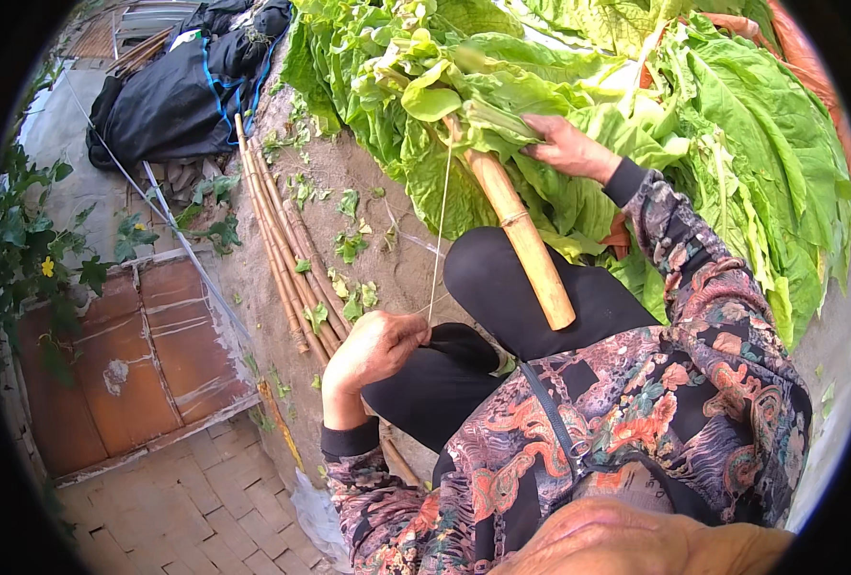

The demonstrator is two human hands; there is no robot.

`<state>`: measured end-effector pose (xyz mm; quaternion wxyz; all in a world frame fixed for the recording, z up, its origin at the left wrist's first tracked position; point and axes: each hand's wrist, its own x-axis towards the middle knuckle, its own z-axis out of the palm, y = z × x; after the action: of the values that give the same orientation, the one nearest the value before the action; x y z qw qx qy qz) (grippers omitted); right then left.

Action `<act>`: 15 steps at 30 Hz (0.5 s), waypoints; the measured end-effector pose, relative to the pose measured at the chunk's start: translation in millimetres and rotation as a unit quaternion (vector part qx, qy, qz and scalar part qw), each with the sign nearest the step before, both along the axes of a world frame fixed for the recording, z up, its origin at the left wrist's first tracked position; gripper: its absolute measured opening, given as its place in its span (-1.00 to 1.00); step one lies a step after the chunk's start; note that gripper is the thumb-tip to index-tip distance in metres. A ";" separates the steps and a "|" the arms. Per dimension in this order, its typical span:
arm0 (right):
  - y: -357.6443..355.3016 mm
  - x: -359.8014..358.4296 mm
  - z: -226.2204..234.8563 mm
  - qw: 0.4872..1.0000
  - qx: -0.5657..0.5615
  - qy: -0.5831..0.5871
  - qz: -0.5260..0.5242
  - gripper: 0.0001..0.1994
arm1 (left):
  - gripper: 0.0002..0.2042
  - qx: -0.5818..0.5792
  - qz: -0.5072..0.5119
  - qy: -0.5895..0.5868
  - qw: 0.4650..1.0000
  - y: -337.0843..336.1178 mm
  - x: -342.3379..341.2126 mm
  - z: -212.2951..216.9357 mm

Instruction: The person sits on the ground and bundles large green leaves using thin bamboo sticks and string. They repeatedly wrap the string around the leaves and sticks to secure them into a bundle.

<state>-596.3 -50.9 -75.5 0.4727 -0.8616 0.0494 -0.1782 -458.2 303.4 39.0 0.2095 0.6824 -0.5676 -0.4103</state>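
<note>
My left hand [373, 353] is closed on a thin pale string [442, 216], held beside my left knee. The string runs taut up to a thick bamboo pole [518, 230], near the leaves bunched around its far part. The pole's cut near end rests over my right thigh. Pinched in my right hand [571, 151] are the stems of some green leaves [498, 125], laid against the pole's right side. Large green leaves cover the far part of the pole, so its far end is hidden.
A big heap of broad leaves [746, 163] lies to the right, with orange sheeting [808, 57] behind it. Several thin bamboo poles [286, 249] lie on the ground at left among leaf scraps. Beyond are a black cloth bundle [171, 101], a brown panel [128, 359] and a leafy vine [37, 249].
</note>
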 end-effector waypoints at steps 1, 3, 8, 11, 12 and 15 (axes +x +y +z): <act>9.2 -12.1 -7.5 0.999 0.034 0.016 -0.021 -0.65 | -0.91 0.057 0.047 0.017 0.997 14.1 6.0 -9.2; 22.9 -38.0 -32.3 0.989 0.047 0.136 -0.025 -0.60 | -0.87 0.161 0.139 0.065 0.975 36.9 21.7 -21.3; 54.9 11.7 -35.3 0.962 0.094 0.246 0.070 -0.60 | -0.83 0.121 -0.002 0.044 0.992 21.8 32.0 -65.8; 30.0 62.0 -59.4 0.929 0.337 0.144 0.050 -0.57 | -0.79 0.193 -0.113 -0.083 0.971 -29.0 34.0 -111.0; 33.8 68.8 -59.5 0.942 0.300 0.121 0.089 -0.50 | -0.78 0.239 -0.109 -0.145 0.954 -41.3 42.3 -127.8; 43.2 56.7 -49.2 0.939 0.226 0.148 0.212 -0.32 | -0.74 0.246 0.121 -0.390 0.879 -85.7 102.4 -149.1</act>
<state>-539.6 -7.7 -124.7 0.6690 -0.7393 -0.0266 0.0713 -355.8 217.7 -110.2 -0.1551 0.8800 -0.3972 -0.2091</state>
